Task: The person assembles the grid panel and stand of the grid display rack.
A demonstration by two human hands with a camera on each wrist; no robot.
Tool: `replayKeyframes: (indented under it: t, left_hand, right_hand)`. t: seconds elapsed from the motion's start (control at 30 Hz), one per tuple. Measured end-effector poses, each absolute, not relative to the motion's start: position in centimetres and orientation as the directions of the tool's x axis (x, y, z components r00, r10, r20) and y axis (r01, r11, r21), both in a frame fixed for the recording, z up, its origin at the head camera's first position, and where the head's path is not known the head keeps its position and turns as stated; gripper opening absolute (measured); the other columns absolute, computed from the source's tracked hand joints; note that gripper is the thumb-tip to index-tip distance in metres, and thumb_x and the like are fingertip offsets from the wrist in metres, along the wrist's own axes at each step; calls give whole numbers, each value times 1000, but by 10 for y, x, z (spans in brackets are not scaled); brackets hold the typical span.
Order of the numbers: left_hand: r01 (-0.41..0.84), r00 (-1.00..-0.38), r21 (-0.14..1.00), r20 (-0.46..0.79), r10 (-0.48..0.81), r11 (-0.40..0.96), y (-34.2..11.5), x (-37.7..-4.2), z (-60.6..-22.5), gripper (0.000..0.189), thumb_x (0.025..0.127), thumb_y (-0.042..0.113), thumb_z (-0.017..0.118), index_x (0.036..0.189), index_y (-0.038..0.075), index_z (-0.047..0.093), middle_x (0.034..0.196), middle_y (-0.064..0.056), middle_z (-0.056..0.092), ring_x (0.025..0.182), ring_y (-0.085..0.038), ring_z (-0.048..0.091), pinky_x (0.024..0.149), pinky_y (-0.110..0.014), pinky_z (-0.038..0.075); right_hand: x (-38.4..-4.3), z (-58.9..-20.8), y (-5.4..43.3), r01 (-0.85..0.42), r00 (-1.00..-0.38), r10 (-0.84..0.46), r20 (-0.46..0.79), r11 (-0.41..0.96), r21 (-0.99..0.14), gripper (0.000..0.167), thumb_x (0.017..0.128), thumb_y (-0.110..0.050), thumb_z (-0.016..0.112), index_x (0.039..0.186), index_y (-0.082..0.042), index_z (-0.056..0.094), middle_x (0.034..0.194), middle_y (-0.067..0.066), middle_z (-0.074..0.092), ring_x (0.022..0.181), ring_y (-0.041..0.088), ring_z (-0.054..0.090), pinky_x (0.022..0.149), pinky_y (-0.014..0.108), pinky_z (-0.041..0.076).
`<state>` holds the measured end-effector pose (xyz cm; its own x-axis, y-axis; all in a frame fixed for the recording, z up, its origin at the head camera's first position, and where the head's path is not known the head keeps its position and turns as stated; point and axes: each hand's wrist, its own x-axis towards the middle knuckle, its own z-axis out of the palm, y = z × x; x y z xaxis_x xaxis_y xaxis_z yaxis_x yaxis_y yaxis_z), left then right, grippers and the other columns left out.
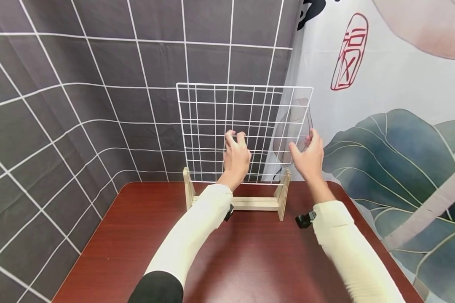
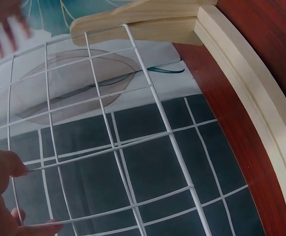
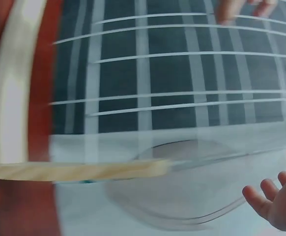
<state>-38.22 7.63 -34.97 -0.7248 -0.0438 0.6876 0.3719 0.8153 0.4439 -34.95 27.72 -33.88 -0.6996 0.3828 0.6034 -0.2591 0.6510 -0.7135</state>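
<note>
A white wire grid panel (image 1: 208, 122) stands upright in a pale wooden stand (image 1: 255, 204). My left hand (image 1: 236, 158) is at the middle of the panel, its fingers bent around the wires; the left wrist view shows the thumb (image 2: 13, 164) and a fingertip at separate wires. Beside the panel's right edge is my right hand (image 1: 309, 155), thumb and fingers spread apart. In the right wrist view that hand (image 3: 285, 201) has nothing between its fingers. One wooden upright (image 3: 99, 171) of the stand shows beneath the panel's side edge there.
The stand rests toward the back of a red-brown table (image 1: 136, 235). Behind it hang a dark grey cloth with white lines (image 1: 151, 63) and a white cloth with painted leaves (image 1: 386, 155). Black wrist cameras (image 1: 305, 220) are strapped at both cuffs.
</note>
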Motion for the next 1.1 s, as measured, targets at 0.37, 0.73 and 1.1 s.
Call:
replayKeyframes:
  t: [0.37, 0.73, 1.1]
  left_hand:
    - [360, -732, 451, 680, -53, 817, 72, -382, -350, 45, 82, 4, 67, 125, 12, 53, 138, -13, 39, 108, -32, 60, 59, -41, 57]
    - [361, -726, 449, 685, -56, 818, 73, -380, -353, 45, 82, 4, 65, 125, 12, 54, 138, -12, 40, 108, -32, 61, 56, -40, 56]
    - [307, -774, 440, 631, -48, 844, 77, -375, -344, 39, 90, 5, 61, 126, 15, 51, 142, -12, 37, 115, -29, 58, 58, -39, 57]
  right_hand:
    - [-360, -264, 255, -279, -652, 384, 654, 680, -678, 93, 83, -31, 77, 159, -14, 24, 129, 20, 53, 115, 36, 56, 97, 51, 45]
    - [-361, -247, 246, -135, -673, 416, 611, 744, -655, 97, 84, -36, 77, 161, -30, 19, 125, 21, 57, 115, 37, 57, 95, 57, 46]
    - [-360, -243, 243, -128, -607, 474, 638, 734, -667, 91, 81, -30, 76, 158, -32, 29, 118, 19, 63, 114, 37, 60, 96, 56, 45]
